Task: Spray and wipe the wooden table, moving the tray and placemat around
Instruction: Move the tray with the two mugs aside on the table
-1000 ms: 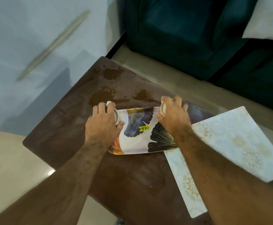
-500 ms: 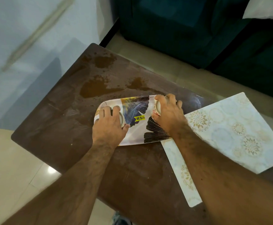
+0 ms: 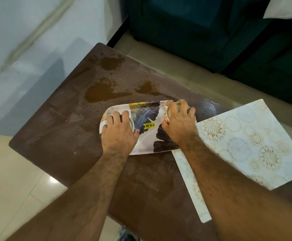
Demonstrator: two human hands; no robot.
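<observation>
Tray (image 3: 147,136) nearer placemat (image 3: 249,145); leaf-print, oval.

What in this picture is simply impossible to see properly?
Head view:
- Two cups on the tray: mostly covered by the left hand and right hand.
- Placemat: near strip hidden under the right forearm.
- Price sticker: small print too small.
- Wooden table: near side cut off.
</observation>
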